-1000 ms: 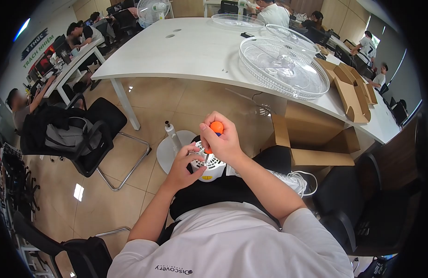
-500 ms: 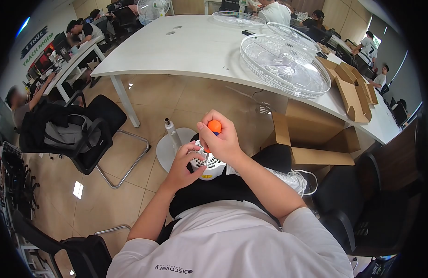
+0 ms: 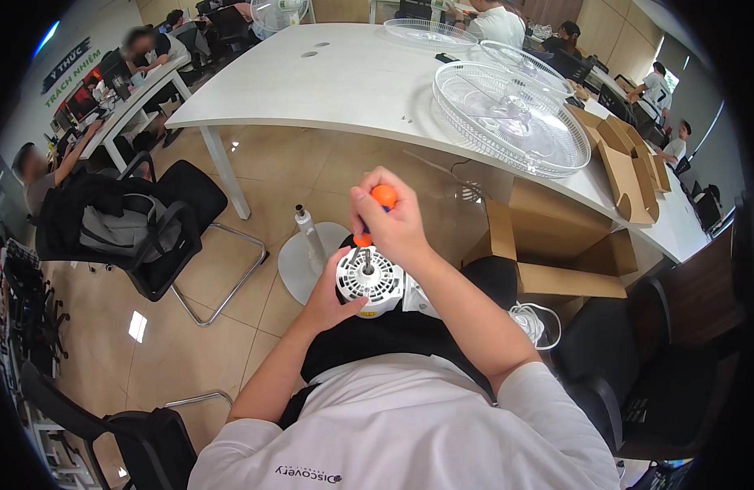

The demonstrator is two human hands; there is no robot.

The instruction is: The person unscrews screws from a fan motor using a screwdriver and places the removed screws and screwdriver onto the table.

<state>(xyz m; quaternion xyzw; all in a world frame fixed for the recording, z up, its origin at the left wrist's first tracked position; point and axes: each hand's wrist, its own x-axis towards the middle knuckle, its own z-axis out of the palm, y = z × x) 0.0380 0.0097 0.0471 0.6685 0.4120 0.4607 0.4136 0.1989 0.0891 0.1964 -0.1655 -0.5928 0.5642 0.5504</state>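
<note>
My right hand (image 3: 397,220) is closed around a screwdriver (image 3: 384,197) with an orange and blue handle, its shaft angled down at the motor. Under it, a white fan motor housing (image 3: 385,282) with a slotted round face and a metal shaft in the middle rests at my lap. My left hand (image 3: 321,298) wraps the housing's left side, thumb on the near rim and its other fingers partly hidden. Just beyond the left hand, a white fan stand pole (image 3: 310,233) rises from a round base (image 3: 294,273) on the floor.
White fan grilles (image 3: 508,114) lie on the table (image 3: 344,94) ahead, near opened cardboard (image 3: 622,167). An open carton (image 3: 569,273) and a coiled white cord (image 3: 530,318) are at right. A chair (image 3: 193,204) holding a grey bag stands left. Several people sit or stand farther off.
My left fingers have moved off the middle of the motor face to the housing's side. The right hand and screwdriver have lifted slightly, uncovering the shaft. The whole view has shifted slightly.
</note>
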